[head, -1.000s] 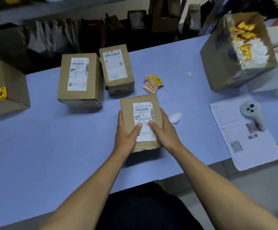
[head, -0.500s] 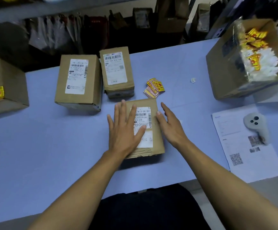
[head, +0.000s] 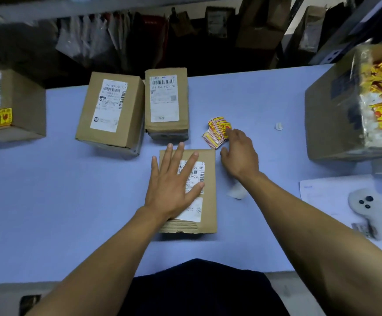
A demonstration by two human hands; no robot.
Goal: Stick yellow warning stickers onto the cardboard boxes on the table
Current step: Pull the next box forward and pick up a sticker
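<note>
A small cardboard box (head: 208,201) with a white shipping label lies flat in front of me on the blue table (head: 48,201). My left hand (head: 174,183) rests flat on its top, fingers spread. My right hand (head: 239,151) reaches past the box's right side, its fingertips touching a fanned pile of yellow warning stickers (head: 216,131). Two taller labelled boxes (head: 110,110) (head: 166,101) stand behind. At the far left, a box (head: 14,106) carries a yellow sticker (head: 2,117).
A large open carton (head: 335,110) holding yellow stickers and white backing scraps stands at the right. A paper sheet (head: 317,195) with a grey controller (head: 365,204) lies at right front. White scraps (head: 236,191) (head: 278,126) lie on the table. Dark shelving with bags runs behind.
My left hand went from gripping the box's near edge to lying flat on its top. My right hand left the box and moved forward to the sticker pile.
</note>
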